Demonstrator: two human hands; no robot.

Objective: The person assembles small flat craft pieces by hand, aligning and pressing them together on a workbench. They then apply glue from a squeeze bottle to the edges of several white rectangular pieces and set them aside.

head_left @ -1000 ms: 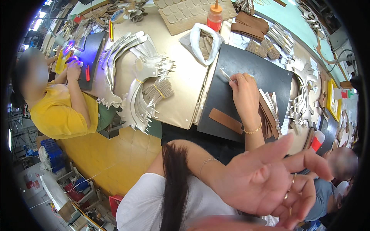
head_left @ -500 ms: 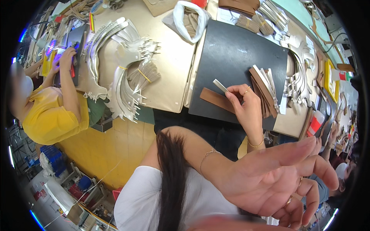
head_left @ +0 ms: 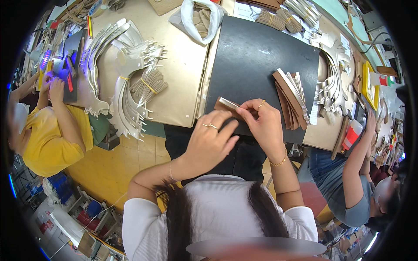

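Flat black mat (head_left: 261,56) before us, our right hand (head_left: 264,126) pinches a narrow silvery strip (head_left: 227,103) over a brown leathery strip (head_left: 218,105). Our left hand (head_left: 208,141) curls alongside, grip unclear; we should keep edges parallel.

Bare black mat (head_left: 261,52) stretches from the left hand (head_left: 209,139) and right hand (head_left: 264,125) to its far edge, an open lane straight ahead. Fanned strips (head_left: 285,102) crowd the mat's right side (pale pieces (head_left: 334,76) lie just past them), hindering passage that way. Leftward, uncovered worktop (head_left: 185,65) leaves room up to a tied bundle (head_left: 149,85); a bag (head_left: 210,32) stands beside the mat's far-left corner.
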